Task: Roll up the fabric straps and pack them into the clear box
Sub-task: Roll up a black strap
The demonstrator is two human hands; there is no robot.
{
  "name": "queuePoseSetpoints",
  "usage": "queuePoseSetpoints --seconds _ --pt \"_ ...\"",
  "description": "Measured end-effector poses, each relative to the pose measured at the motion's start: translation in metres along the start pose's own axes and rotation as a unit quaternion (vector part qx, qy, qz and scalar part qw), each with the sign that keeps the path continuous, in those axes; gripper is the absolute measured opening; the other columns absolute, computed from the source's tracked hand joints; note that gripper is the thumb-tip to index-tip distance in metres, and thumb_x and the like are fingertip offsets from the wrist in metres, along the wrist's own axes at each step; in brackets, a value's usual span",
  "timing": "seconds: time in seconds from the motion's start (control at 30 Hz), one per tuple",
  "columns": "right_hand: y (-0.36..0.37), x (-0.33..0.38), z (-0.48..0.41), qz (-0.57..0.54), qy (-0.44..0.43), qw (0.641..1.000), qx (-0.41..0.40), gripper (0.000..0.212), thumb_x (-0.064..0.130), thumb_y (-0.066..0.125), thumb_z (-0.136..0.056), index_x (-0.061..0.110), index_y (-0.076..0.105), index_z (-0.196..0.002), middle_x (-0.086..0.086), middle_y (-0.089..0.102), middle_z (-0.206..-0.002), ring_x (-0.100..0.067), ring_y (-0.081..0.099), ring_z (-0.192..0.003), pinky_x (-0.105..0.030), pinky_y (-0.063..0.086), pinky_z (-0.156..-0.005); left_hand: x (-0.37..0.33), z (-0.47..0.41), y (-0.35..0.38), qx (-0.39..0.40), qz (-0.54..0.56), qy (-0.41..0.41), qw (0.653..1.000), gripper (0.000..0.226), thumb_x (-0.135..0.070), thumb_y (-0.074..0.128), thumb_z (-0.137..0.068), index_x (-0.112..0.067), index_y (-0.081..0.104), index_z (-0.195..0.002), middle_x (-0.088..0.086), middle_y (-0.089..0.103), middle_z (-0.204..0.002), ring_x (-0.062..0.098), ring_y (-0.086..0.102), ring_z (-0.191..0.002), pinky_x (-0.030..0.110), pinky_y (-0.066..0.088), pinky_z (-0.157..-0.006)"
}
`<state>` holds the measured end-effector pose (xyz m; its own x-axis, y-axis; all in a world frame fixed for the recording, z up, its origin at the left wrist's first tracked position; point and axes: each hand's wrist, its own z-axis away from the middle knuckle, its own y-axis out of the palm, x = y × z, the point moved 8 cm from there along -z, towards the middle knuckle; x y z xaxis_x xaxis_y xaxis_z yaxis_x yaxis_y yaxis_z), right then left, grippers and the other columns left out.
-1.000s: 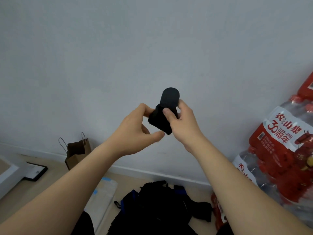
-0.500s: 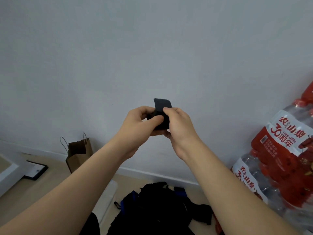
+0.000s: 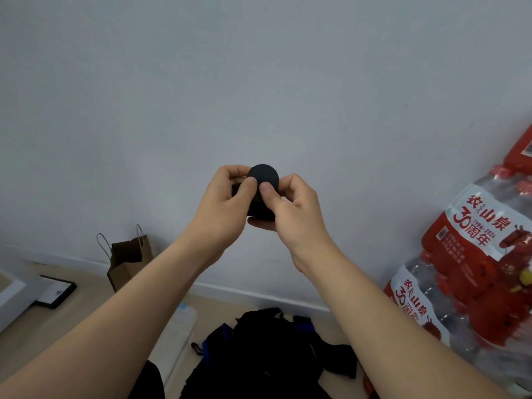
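Both hands pinch one black strap (image 3: 263, 180): left hand (image 3: 223, 210) and right hand (image 3: 293, 214) thumbs press its front, curled fingers behind.

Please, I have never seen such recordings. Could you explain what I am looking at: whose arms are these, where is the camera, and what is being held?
No machine: a person works with bare hands, and one camera worn on the head looks forward and down, so the arms reach in from below. The left hand and right hand pinch a rolled black fabric strap in the air before a grey wall. On the pale floor are a heap of dark straps, a brown paper bag and red-labelled packs of water bottles.
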<state>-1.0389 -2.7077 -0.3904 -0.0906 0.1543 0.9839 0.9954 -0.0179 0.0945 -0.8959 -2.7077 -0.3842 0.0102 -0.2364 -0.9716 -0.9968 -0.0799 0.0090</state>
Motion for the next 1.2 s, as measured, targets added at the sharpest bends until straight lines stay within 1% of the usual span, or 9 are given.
queuePoseSetpoints --seconds 0.13,0.23,0.37,0.5,0.63,0.87,0.93,1.03,1.2 --pt "0.008 -0.012 0.001 -0.032 0.096 0.993 0.053 0.013 0.020 0.064 -0.109 0.010 0.056 -0.109 -0.012 0.073 -0.112 -0.020 0.080 -0.087 -0.043 0.067 -0.068 -0.005 0.001 -0.005 -0.007 -0.049 0.045 0.998 0.023 -0.014 0.052 -0.107 -0.031 0.057 -0.122 -0.008 0.068 -0.114 -0.003 0.070 -0.085 0.011 0.053 -0.070" --pt "0.010 -0.017 0.004 -0.023 0.177 0.978 0.111 0.010 0.022 0.057 -0.111 0.013 0.056 -0.116 -0.011 0.067 -0.105 -0.024 0.071 -0.082 -0.037 0.061 -0.062 -0.001 0.004 -0.001 0.009 -0.083 0.051 0.995 0.032 -0.012 0.051 -0.104 -0.034 0.052 -0.127 -0.007 0.055 -0.117 -0.001 0.061 -0.079 0.011 0.049 -0.063" --pt "0.015 -0.025 0.012 0.002 0.233 0.952 0.200 0.040 0.038 0.047 -0.114 0.008 0.072 -0.127 -0.011 0.070 -0.096 -0.022 0.061 -0.065 -0.026 0.047 -0.048 -0.004 0.003 -0.001 0.017 -0.081 0.058 0.995 0.037 -0.021 0.049 -0.095 -0.040 0.050 -0.126 -0.007 0.049 -0.121 0.009 0.059 -0.091 0.018 0.052 -0.064" --pt "0.015 -0.013 -0.002 -0.048 0.117 0.978 0.168 0.028 0.009 0.061 -0.109 -0.005 0.068 -0.132 -0.021 0.073 -0.111 -0.029 0.076 -0.082 -0.034 0.063 -0.071 0.010 -0.001 -0.005 0.043 -0.106 -0.012 0.993 0.021 -0.041 0.047 -0.104 -0.034 0.052 -0.123 -0.004 0.059 -0.128 0.007 0.067 -0.105 0.022 0.051 -0.078" --pt "0.002 -0.008 -0.009 0.040 0.014 0.995 0.089 0.031 -0.005 0.077 -0.094 0.012 0.077 -0.119 -0.015 0.076 -0.119 -0.036 0.082 -0.094 -0.047 0.065 -0.095 0.031 0.002 -0.005 0.105 -0.160 -0.091 0.977 0.046 -0.059 0.033 -0.111 -0.019 0.052 -0.122 0.008 0.069 -0.105 0.013 0.067 -0.060 0.026 0.051 -0.051" --pt "0.010 -0.008 -0.014 0.122 -0.044 0.985 0.115 0.045 0.037 0.095 -0.078 0.029 0.078 -0.119 -0.004 0.079 -0.110 -0.020 0.081 -0.093 -0.038 0.065 -0.091 0.029 0.007 -0.025 0.111 -0.097 -0.068 0.987 0.036 -0.048 0.034 -0.115 -0.021 0.056 -0.123 0.008 0.074 -0.093 0.016 0.054 -0.068 0.029 0.046 -0.058" --pt "0.014 -0.013 -0.014 0.211 -0.053 0.968 0.128 0.038 0.048 0.087 -0.088 0.030 0.075 -0.119 0.003 0.077 -0.102 -0.008 0.075 -0.080 -0.027 0.060 -0.074 0.032 0.009 -0.032 0.103 -0.102 -0.072 0.987 0.031 -0.045 0.036 -0.115 -0.021 0.053 -0.123 0.007 0.072 -0.095 0.015 0.054 -0.066 0.026 0.045 -0.055" --pt "0.030 -0.023 -0.010 0.206 -0.047 0.962 0.174 0.026 0.037 0.076 -0.101 0.016 0.069 -0.114 -0.013 0.075 -0.096 -0.018 0.068 -0.067 -0.033 0.052 -0.054 0.033 0.010 -0.041 0.104 -0.139 -0.058 0.983 0.025 -0.043 0.039 -0.115 -0.021 0.050 -0.120 0.006 0.065 -0.096 0.013 0.054 -0.064 0.024 0.046 -0.055" --pt "0.042 -0.024 -0.008 0.147 -0.048 0.974 0.165 0.015 0.021 0.068 -0.106 0.007 0.066 -0.112 -0.021 0.074 -0.093 -0.023 0.072 -0.068 -0.037 0.058 -0.056 0.030 0.015 -0.058 0.100 -0.095 -0.072 0.988 0.034 -0.049 0.043 -0.111 -0.020 0.058 -0.120 0.005 0.073 -0.090 0.020 0.056 -0.063 0.033 0.043 -0.056"
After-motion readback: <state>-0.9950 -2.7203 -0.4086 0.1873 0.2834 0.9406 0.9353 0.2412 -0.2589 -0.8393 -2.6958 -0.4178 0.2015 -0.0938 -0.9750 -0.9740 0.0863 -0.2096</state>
